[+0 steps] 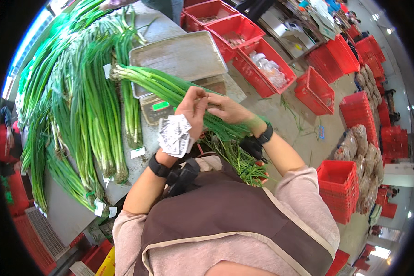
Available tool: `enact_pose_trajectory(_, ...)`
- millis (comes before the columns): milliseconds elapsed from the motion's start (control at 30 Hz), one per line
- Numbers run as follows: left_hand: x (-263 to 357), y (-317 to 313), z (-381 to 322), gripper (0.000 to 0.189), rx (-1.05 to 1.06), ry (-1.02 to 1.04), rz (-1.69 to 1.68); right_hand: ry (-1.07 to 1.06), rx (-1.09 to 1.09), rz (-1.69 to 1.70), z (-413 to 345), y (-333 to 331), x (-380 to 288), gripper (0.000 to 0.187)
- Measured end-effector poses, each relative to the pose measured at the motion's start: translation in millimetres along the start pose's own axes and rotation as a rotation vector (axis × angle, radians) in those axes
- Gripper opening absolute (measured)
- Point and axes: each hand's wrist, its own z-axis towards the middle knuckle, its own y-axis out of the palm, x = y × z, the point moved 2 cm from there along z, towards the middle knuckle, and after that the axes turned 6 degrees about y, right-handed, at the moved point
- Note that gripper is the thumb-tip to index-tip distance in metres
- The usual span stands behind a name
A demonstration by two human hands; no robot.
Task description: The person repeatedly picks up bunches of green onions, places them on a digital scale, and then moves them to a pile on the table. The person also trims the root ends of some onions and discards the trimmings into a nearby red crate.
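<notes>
A bundle of green onions [151, 76] lies across the front of me, its pale root ends to the left and its leaves under my hands. My left hand [194, 108] rests at the bundle with bent fingers, and several printed paper labels [175, 135] are stuck about its wrist. My right hand [229, 109] meets it from the right; their fingertips come together over the leaves. Whether either hand grips the bundle is hidden. Behind the onions is a digital scale [151, 112] with a metal tray [179, 55]. A white tag [107, 71] is by the roots.
Many green onion bundles [100, 103], some tagged, cover the metal table [69, 220] at left. Red crates [265, 69] stand beyond its far end. Stacked red crates [337, 189] and filled bags [362, 165] are at right. Loose greens [248, 165] lie low before me. Another person's legs [165, 8] show at the top.
</notes>
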Motion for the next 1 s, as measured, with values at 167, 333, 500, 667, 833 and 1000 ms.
enact_pose_trajectory(167, -19.3, 14.5, -15.0, 0.017, -0.095, -0.274, -0.117, 0.350, 0.167, 0.297, -44.0, -5.3, -4.1, 0.033)
enact_pose_trajectory(333, -13.9, 51.6, -39.8, 0.047, -0.446, -0.065, 0.103, 0.258, 0.376, 0.224, -14.0, -5.5, -12.2, 0.037)
enact_pose_trajectory(500, -10.4, 58.1, -44.1, 0.051, -0.474, -0.086, 0.146, 0.119, 0.458, 0.316, 11.6, -18.3, -38.6, 0.037)
enact_pose_trajectory(667, 4.0, 55.9, -33.0, 0.042, -0.193, -0.035, -0.093, -0.036, 0.494, 0.101, 30.8, -32.8, -67.3, 0.038)
enact_pose_trajectory(833, 49.2, 47.9, -13.6, 0.013, -0.103, 0.557, 0.320, -0.176, 0.438, -0.139, 57.7, -29.7, -74.5, 0.041)
enact_pose_trajectory(1000, 107.2, 9.0, -18.5, 0.015, -0.145, 0.293, -0.052, -0.145, 0.402, -0.581, 78.6, -28.1, -47.4, 0.038)
